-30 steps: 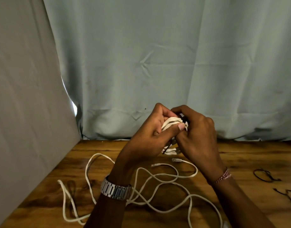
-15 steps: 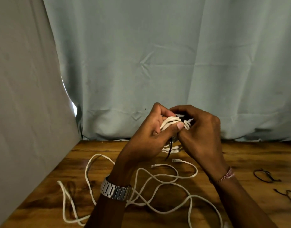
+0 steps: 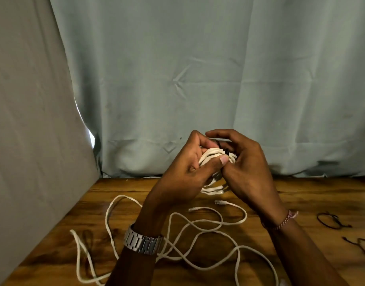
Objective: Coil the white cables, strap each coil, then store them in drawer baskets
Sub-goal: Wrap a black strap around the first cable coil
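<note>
A coil of white cable [image 3: 211,154] is held upright above the back of the wooden table [image 3: 301,203]. My left hand [image 3: 183,174] grips the coil's left side, thumb pressed across its strands. My right hand [image 3: 245,170] curls over the coil's right side, fingers working a thin black strap [image 3: 223,148] at the top of the coil. The coil's lower loops [image 3: 213,189] show below my hands. Loose white cables [image 3: 198,230] lie tangled on the table under my wrists, with two clear plugs [image 3: 219,202] showing.
Two more black straps lie on the table at the right, one [image 3: 331,220] nearer the back, one [image 3: 361,245] at the right edge. A pale curtain [image 3: 198,79] hangs behind the table and a grey panel [image 3: 33,141] closes the left side.
The dangling black strap end seen below the coil is now drawn up out of sight. My right hand's fingers have shifted over the top of the coil. The loose cables have not moved.
</note>
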Motion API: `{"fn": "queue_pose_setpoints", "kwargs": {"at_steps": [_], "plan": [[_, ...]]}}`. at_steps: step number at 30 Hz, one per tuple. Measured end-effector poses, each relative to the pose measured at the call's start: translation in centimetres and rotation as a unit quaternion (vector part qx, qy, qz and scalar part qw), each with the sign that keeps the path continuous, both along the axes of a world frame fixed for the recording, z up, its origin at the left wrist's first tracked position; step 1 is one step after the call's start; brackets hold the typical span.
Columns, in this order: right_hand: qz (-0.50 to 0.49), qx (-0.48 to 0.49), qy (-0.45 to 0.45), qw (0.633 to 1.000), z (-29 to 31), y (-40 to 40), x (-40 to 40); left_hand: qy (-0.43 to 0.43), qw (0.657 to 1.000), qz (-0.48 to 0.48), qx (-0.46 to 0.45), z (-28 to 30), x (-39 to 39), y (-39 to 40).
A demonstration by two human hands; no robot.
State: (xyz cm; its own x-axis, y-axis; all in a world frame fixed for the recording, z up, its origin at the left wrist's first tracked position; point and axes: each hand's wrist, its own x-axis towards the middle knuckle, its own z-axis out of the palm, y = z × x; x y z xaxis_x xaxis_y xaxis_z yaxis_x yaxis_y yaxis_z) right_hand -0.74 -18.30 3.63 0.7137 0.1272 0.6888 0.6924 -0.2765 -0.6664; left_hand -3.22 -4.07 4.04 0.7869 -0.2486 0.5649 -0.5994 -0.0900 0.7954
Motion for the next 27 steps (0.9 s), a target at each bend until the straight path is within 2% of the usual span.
{"fn": "queue_pose_setpoints", "kwargs": {"at_steps": [4, 11, 16, 21, 24, 27], "plan": [[-0.029, -0.054, -0.023, 0.998, 0.5, -0.8, 0.2, 0.0, 1.0, 0.015, 0.021, -0.1, 0.1, -0.1], [0.072, -0.157, 0.019, 0.985, 1.9, -3.3, 0.6, 0.012, 1.0, -0.024, 0.004, -0.3, 0.1, -0.8], [0.135, -0.173, 0.019, 0.975, 2.6, -4.5, 0.2, 0.008, 0.999, -0.037, 0.01, -0.2, -0.1, -1.0], [0.211, -0.137, 0.016, 0.968, 2.9, -6.1, 0.1, 0.01, 1.0, -0.009, 0.014, -0.2, -0.1, -0.3], [0.188, -0.046, 0.017, 0.981, 3.2, -6.0, -0.4, 0.016, 1.0, 0.009, 0.014, -0.4, 0.3, 0.2], [0.121, 0.024, -0.001, 0.992, 3.0, -4.5, -0.5, 0.018, 0.999, 0.008, 0.029, -0.5, 0.4, 0.0]]}}
